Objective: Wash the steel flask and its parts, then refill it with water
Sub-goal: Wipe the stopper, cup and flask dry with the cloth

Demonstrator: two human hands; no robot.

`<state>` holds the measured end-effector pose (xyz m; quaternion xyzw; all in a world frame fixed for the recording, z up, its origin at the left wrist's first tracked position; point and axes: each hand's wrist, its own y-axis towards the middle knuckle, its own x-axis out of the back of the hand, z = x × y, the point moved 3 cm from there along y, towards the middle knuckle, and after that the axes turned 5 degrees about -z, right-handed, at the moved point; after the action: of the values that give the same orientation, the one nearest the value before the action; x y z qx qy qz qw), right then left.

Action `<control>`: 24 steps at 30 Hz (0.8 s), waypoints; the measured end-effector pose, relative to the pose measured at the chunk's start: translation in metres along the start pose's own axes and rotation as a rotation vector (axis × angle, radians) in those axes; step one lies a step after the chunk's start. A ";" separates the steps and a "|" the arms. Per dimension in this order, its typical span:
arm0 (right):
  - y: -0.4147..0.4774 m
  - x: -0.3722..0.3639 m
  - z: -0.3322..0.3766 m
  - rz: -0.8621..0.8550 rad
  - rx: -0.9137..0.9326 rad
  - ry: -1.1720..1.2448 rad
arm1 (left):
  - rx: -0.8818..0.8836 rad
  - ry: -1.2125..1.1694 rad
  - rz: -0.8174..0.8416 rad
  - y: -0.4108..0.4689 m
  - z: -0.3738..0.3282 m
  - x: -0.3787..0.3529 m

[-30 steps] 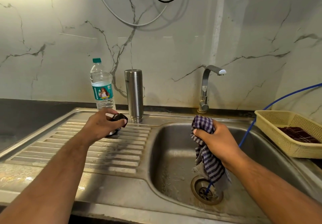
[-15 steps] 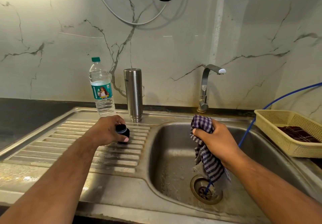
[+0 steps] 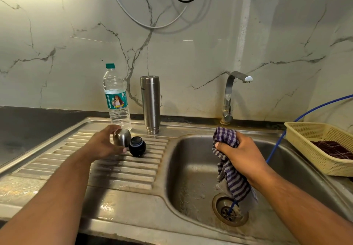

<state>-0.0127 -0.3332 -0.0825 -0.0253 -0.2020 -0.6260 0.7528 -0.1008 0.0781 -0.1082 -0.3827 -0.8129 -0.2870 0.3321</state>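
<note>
- Head view, cylindrical brushed steel flask [image 3: 150, 101]: stands upside down, threaded neck resting on the rear ledge of the stainless steel sink surface [image 3: 122, 202]. It has no cap, and small lettering shows near its upper end.
- Rounded steel cap [image 3: 121, 137]: dome-shaped with a matte shine, on the ribbed drainboard in front of the flask.
- Left hand [image 3: 103, 145]: its grip is curled round the steel cap, thumb over the top and fingertips low at the front.
- Round black stopper [image 3: 137, 146]: lies tilted on the drainboard ribs, touching the cap's right side, free of the hand.
- Right hand [image 3: 244, 155]: held over the basin, its grip closed on a purple-and-white checked cloth [image 3: 232, 183] bunched in the fist, with the loose end hanging toward the drain [image 3: 230, 210].
- Clear plastic water bottle with green cap and teal label [image 3: 116, 99]: upright, just left of the flask.
- Angular steel tap [image 3: 230, 96]: behind the basin, spout pointing right.
- Thin blue hose [image 3: 277, 143]: runs from the right edge down into the drain.
- Pale yellow plastic basket [image 3: 322, 166]: right of the basin, holding a dark checked cloth [image 3: 336, 148].
</note>
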 end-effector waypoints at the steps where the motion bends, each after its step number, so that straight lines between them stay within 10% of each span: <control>1: 0.000 0.000 0.000 0.002 0.001 -0.004 | -0.003 0.017 -0.020 0.002 0.000 -0.004; 7: 0.001 -0.002 -0.002 0.019 0.003 -0.013 | 0.100 -0.108 -0.239 0.012 -0.002 -0.006; 13: 0.001 -0.002 -0.001 0.026 0.004 -0.003 | 0.338 -1.073 -0.249 0.008 -0.006 0.016; 18: 0.000 -0.002 0.000 0.034 0.005 -0.002 | 0.303 -0.319 -0.335 0.000 -0.007 0.019; 24: -0.002 -0.001 0.002 0.005 0.007 -0.018 | 0.148 -0.128 -0.231 -0.002 -0.018 0.009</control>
<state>-0.0154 -0.3320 -0.0814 -0.0287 -0.2109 -0.6229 0.7527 -0.1009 0.0685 -0.0908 -0.2787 -0.8900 -0.2377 0.2715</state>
